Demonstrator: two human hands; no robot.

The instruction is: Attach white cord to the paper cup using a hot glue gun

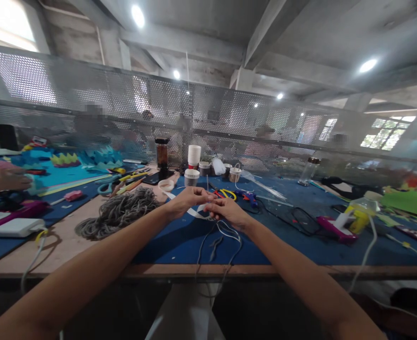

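Note:
My left hand (190,200) and my right hand (229,211) meet above the blue mat, thumbs and fingers pinched close together. Thin grey and white cords (230,231) hang in loops from below my right hand, which is closed on them, and trail over the table's front edge. A white ribbon (193,213) runs beneath my left hand from its roll (166,185) toward my right fingers. What my left fingertips pinch is too small to make out. Left of my hands lies a heap of grey yarn (119,212).
Behind my hands stand a white-lidded tub (192,177), stacked paper cups (194,155) and a dark jar (162,153). Yellow-handled scissors (228,193) and a blue glue gun (251,199) lie just beyond. A co-worker's hand (6,182) is at left. Mesh panel (222,123) borders the back.

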